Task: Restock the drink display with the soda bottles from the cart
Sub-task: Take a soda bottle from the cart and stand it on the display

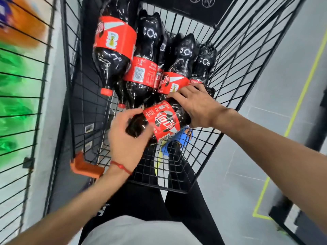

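Inside the near end of the wire cart (177, 184), one cola bottle (163, 122) lies on its side, held by both hands. The left hand (127, 140) has its grip curled round the bottle's end toward the cart's left wall, and the right hand (196, 105) has its grip wrapped over the other end. The other cola bottles (113, 55) lie heaped deeper in the cart, and the blurred drink display (23, 96) stands just outside the cart's left wall.
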Demonstrator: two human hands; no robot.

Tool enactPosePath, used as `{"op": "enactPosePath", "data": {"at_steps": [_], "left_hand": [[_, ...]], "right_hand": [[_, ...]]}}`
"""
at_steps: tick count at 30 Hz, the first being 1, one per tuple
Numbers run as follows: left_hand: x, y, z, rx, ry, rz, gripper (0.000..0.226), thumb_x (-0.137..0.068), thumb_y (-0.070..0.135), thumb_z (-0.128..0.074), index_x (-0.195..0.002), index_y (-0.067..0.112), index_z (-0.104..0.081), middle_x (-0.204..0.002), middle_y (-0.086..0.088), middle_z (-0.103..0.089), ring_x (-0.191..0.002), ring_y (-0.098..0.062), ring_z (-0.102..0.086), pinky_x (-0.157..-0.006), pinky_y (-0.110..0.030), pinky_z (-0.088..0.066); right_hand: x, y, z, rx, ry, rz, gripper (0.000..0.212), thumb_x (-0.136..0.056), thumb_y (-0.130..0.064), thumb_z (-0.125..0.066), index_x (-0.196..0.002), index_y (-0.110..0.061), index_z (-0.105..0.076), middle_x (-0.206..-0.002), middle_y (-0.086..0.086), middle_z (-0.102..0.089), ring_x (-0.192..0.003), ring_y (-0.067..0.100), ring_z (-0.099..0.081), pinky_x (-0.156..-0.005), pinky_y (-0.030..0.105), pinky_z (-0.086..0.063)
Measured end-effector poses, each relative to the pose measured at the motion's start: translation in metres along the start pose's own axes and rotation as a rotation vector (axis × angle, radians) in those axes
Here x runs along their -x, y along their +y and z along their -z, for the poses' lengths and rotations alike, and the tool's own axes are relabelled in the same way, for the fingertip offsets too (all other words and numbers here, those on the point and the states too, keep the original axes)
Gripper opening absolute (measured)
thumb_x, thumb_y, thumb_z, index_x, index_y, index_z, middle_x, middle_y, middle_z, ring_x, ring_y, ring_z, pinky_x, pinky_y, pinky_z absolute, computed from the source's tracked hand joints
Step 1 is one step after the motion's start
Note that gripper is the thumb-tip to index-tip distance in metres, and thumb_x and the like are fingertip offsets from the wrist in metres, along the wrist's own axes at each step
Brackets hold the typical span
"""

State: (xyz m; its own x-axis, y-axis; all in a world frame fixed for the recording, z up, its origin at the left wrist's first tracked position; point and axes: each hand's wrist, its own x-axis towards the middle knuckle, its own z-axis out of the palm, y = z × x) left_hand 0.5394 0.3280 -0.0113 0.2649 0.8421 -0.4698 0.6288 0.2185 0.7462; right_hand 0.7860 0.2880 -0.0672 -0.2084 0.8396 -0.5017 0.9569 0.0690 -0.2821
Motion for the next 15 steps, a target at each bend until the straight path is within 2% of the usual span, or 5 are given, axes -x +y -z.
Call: {"op": "enactPosePath", "data": {"at_steps": [2,5,8,12,15], "left_hand": [[0.009,0.014,-0.004,0.411,0.265,0.319,0.013,-0.086,0.016,-0.077,-0.09,0.019,-0.066,-0.094,0.005,-0.066,-0.084,-0.006,-0.059,-0.078,-0.023,-0.048],[-0.001,0.016,-0.014,0.736,0.393,0.876,0.019,-0.083,0.025,-0.078,-0.078,0.018,-0.062,-0.076,0.004,-0.057,-0.063,-0.008,-0.049,-0.059,-0.022,-0.041],[-0.015,0.021,-0.023,0.728,0.459,0.951,0.032,-0.076,0.035,-0.084,-0.078,0.013,-0.061,-0.075,0.001,-0.058,-0.063,-0.012,-0.055,-0.061,-0.026,-0.046],[-0.023,0.014,-0.039,0.69,0.61,0.982,0.061,-0.073,0.033,-0.088,-0.112,0.006,-0.05,-0.109,-0.009,-0.061,-0.091,-0.028,-0.065,-0.074,-0.036,-0.054],[-0.027,0.008,-0.043,0.885,0.372,1.068,0.075,-0.069,0.052,-0.083,-0.123,0.008,-0.055,-0.126,-0.011,-0.065,-0.097,-0.03,-0.073,-0.064,-0.035,-0.059]], "right_hand": [[-0.002,0.001,0.004,-0.024,-0.003,-0.009,0.109,-0.06,-0.042,-0.091,-0.149,-0.026,-0.029,-0.134,0.008,-0.055,-0.129,0.028,-0.051,-0.118,0.055,-0.026],[-0.003,0.001,0.006,-0.049,-0.009,-0.012,0.106,-0.062,-0.045,-0.088,-0.148,-0.025,-0.03,-0.129,0.008,-0.057,-0.126,0.029,-0.051,-0.116,0.052,-0.027],[0.0,-0.002,0.004,-0.085,0.01,-0.041,0.106,-0.063,-0.044,-0.088,-0.149,-0.025,-0.03,-0.133,0.009,-0.056,-0.129,0.029,-0.05,-0.116,0.052,-0.025],[0.004,-0.007,0.004,-0.124,0.0,-0.087,0.104,-0.065,-0.041,-0.088,-0.151,-0.025,-0.031,-0.135,0.009,-0.054,-0.131,0.029,-0.047,-0.118,0.051,-0.021],[0.003,-0.008,0.009,-0.136,-0.028,-0.101,0.106,-0.065,-0.04,-0.09,-0.152,-0.025,-0.03,-0.139,0.01,-0.052,-0.134,0.03,-0.045,-0.119,0.051,-0.02]]}}
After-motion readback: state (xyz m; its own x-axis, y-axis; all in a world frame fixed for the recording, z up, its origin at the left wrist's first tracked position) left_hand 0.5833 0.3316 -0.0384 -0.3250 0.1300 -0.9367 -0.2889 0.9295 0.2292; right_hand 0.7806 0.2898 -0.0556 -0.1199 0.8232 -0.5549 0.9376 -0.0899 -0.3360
